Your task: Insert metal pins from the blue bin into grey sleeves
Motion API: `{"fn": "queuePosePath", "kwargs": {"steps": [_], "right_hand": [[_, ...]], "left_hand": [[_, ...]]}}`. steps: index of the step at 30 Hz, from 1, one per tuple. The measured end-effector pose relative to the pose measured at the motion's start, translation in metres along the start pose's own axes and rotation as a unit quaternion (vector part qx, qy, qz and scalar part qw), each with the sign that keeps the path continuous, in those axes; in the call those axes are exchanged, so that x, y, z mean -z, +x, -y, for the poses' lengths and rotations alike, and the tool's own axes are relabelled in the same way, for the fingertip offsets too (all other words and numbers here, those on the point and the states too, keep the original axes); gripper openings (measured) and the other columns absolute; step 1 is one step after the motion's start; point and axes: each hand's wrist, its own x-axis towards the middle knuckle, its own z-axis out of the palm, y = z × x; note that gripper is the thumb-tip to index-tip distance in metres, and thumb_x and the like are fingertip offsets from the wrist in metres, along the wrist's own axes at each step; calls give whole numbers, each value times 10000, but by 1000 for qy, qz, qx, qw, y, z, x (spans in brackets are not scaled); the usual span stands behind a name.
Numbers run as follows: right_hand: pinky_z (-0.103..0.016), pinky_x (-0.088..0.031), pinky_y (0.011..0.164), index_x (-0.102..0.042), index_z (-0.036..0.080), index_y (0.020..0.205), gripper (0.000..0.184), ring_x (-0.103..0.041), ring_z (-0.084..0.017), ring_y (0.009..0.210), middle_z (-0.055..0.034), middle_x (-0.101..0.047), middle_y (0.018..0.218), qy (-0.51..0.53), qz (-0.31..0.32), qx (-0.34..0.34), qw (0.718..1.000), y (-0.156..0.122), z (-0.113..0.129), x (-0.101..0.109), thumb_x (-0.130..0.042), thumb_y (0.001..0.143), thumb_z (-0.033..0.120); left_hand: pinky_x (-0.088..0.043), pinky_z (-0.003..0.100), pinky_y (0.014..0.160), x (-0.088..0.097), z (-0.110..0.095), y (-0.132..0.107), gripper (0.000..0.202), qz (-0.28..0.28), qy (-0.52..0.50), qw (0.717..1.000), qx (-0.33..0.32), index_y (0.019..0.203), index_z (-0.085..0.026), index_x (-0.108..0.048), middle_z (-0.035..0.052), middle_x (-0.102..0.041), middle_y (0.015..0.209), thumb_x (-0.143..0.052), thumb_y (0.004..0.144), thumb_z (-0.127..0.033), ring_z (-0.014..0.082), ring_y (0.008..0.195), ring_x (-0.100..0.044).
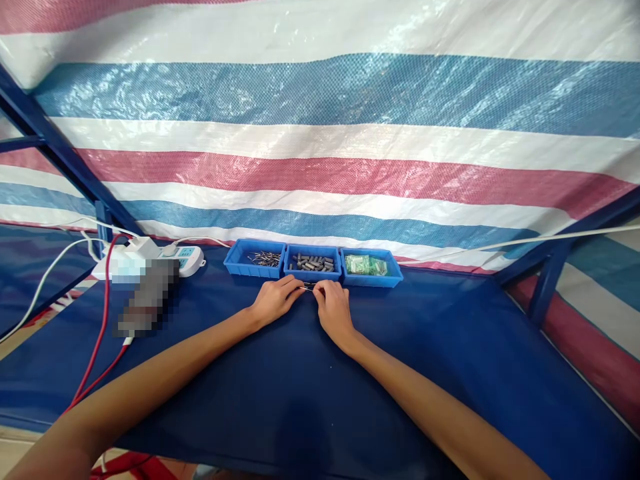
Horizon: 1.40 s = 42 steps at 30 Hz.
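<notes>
My left hand and my right hand are close together just in front of the blue bins. Both are closed, their fingertips pinching toward each other. Between them runs a thin metal rod, whose ends are hidden by the fingers. Behind my left hand, the left bin holds thin dark and shiny metal rods. Grey cylindrical pieces lie in the middle bin. In the right bin are small pieces in green-tinted clear bags.
On the left, a white power strip with plugs stands beside a blurred-out dark object on a red cable. A striped plastic sheet hangs behind the blue table. Blue metal frame bars rise at both sides.
</notes>
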Motion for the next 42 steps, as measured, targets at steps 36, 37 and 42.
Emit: {"fn": "queuePosePath", "kwargs": {"steps": [36, 37, 42], "right_hand": [[-270, -388, 710, -553, 213, 900, 175, -532, -171, 719, -4, -627, 783, 136, -32, 0, 990, -3, 1, 3, -410, 932, 310], [-272, -388, 711, -554, 213, 901, 177, -536, -172, 720, -5, -629, 782, 135, -31, 1, 990, -3, 1, 3, -409, 932, 310], [-280, -394, 705, -560, 213, 897, 187, -557, -176, 711, -9, -642, 766, 123, -27, 2, 992, -3, 3, 4, -406, 933, 313]], "left_hand": [[-522, 216, 762, 4, -1, -1, 170, -91, -117, 989, -25, 960, -168, -662, 52, -683, 922, -532, 887, -251, 133, 838, -651], [-524, 216, 764, 4, -1, -2, 176, -95, -119, 988, -30, 966, -168, -661, 52, -685, 924, -529, 889, -255, 133, 839, -653], [-536, 228, 772, 4, 0, -2, 186, -118, -126, 983, -66, 1012, -171, -650, 55, -693, 957, -523, 893, -239, 135, 865, -656]]}}
